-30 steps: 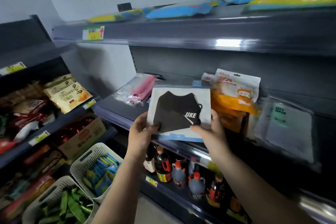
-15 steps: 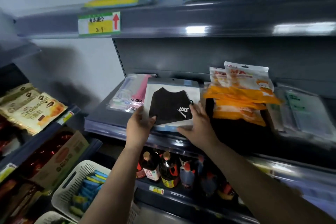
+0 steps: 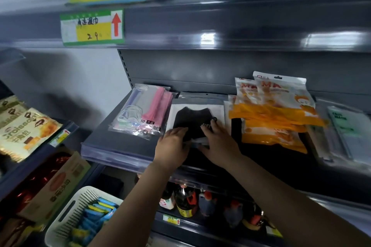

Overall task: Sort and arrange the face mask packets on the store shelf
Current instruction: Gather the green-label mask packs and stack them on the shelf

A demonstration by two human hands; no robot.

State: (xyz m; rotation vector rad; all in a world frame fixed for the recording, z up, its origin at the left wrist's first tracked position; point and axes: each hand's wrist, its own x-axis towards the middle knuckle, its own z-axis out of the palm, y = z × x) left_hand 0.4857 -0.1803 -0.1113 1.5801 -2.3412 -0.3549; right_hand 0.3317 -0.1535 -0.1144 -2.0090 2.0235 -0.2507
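The left hand and right hand press flat on the near edge of the black mask packet; each grip looks loose, fingers spread. It lies on the shelf. It looks light, thin, bendy and slippery, best held by its edges. Left of the grip are about three pink packets; right, about four orange packets.

Left hand, right hand side by side, palms down.
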